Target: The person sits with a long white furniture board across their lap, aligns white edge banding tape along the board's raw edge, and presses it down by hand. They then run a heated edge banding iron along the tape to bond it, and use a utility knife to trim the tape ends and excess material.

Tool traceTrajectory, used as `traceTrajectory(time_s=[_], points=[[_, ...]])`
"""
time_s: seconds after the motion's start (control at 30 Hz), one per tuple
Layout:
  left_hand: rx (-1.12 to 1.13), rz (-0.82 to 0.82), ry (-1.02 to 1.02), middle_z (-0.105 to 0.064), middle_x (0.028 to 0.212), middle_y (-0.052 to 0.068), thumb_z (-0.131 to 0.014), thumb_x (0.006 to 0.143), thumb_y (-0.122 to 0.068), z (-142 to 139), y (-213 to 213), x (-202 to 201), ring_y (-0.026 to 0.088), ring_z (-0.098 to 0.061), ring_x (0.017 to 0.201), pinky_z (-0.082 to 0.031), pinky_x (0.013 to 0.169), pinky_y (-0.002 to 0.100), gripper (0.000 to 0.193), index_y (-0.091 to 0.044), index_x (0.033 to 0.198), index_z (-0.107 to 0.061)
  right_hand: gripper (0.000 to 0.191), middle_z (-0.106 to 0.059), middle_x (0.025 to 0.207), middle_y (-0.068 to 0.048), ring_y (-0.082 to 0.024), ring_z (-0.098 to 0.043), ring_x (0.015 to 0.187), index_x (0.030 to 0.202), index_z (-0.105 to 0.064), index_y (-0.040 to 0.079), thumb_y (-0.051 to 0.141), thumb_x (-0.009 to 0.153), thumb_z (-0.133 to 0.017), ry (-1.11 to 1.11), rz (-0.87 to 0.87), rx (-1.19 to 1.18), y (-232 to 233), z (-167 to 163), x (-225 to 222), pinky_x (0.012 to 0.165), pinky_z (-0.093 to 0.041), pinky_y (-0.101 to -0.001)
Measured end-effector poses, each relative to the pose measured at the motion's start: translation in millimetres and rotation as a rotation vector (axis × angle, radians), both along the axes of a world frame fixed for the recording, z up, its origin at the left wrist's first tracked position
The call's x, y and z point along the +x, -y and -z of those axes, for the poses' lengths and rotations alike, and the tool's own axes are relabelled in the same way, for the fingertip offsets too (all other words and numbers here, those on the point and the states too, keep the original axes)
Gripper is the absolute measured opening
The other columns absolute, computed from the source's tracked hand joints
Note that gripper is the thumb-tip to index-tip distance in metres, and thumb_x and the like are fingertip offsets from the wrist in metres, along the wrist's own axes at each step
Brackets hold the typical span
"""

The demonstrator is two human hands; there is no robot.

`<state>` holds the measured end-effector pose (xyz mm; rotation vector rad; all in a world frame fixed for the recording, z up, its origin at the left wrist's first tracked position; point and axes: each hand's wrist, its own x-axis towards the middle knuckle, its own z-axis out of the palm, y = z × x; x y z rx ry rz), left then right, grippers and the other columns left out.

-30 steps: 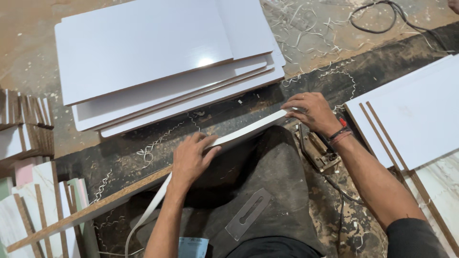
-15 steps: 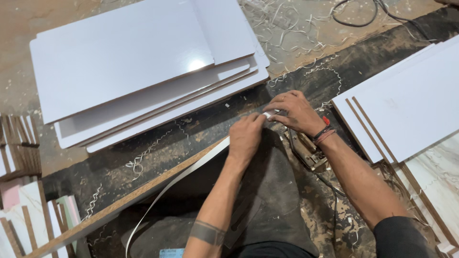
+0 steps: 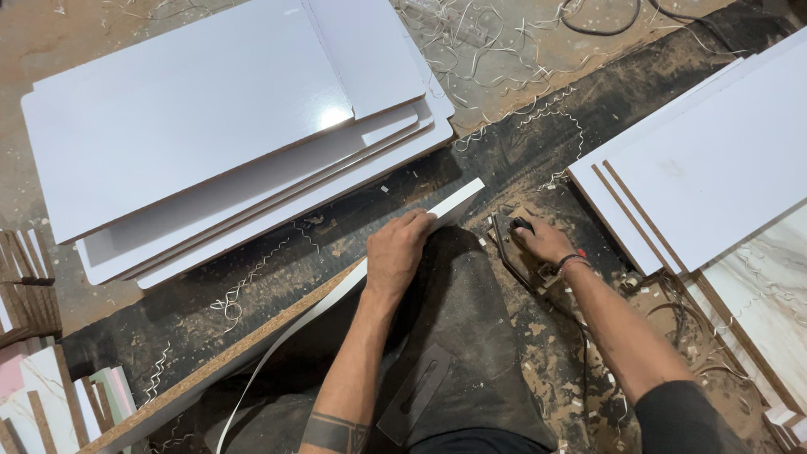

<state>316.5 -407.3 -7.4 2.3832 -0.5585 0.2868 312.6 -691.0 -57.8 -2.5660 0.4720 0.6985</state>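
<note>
Dusty workbench (image 3: 521,143), white edging strip (image 3: 336,294) diagonal, left hand (image 3: 402,252) pressing

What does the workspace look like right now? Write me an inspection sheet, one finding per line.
Surface: dark work floor coated in sawdust and curly shavings.
Job's things: board on edge with white edge strip laid along its top; loose end of the strip hangs off at the lower left.
Clutter: stack of white panels upper left; more white panels right; small offcuts far left.
Grippers: left hand presses the strip on the board; right hand grips a small iron beside the board's end.
Cables: black cord at top; thin cord running under the right forearm.
Surroundings: nothing seen.
</note>
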Motion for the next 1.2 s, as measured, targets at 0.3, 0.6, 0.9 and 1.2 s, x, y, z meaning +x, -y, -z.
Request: traceTrajectory(time_s=[0.3,0.6,0.9,1.2], points=[[-0.059,-0.006,-0.041,-0.074,0.099,0.004,-0.066,0.095,-0.018,-5,-7,-1,0.030,-0.071,0.091,-0.056,0.075,0.043,0.011,-0.014,0.101,-0.074,0.048,-0.068,0.118,-0.020,-0.035,-0.064,0.110,0.131,-0.061,0.011,0.045,0.101,-0.046,0.195,0.000,0.132,-7,-13,-6,0.095,-0.048,-0.0483],[-0.070,-0.012,-0.038,-0.074,0.099,0.002,-0.065,0.094,-0.018,1,-9,-2,0.028,-0.072,0.091,-0.056,0.073,0.043,0.010,-0.016,0.100,-0.073,0.036,-0.064,0.076,-0.011,-0.025,-0.063,0.070,0.107,-0.066,0.004,0.035,0.105,-0.049,0.582,-0.048,0.258,5,-131,34,0.066,-0.049,-0.0394],[-0.062,-0.043,-0.064,-0.073,0.098,0.002,-0.066,0.093,-0.018,-1,-11,-7,0.028,-0.071,0.096,-0.056,0.072,0.045,0.008,-0.016,0.099,-0.071,0.037,-0.070,0.083,-0.024,-0.046,-0.067,0.083,0.104,-0.069,0.008,0.038,0.107,-0.048,0.659,-0.454,-0.071,-52,-134,76,0.076,-0.050,-0.0563],[0.033,-0.037,-0.068,-0.071,0.094,0.006,-0.067,0.094,-0.020,-4,-36,-15,0.030,-0.069,0.091,-0.054,0.070,0.047,0.009,-0.012,0.098,-0.068,0.036,-0.068,0.076,-0.024,-0.047,-0.066,0.074,0.102,-0.064,0.008,0.040,0.107,-0.050,0.684,-0.569,-0.175,-101,-141,65,0.068,-0.050,-0.0583]])
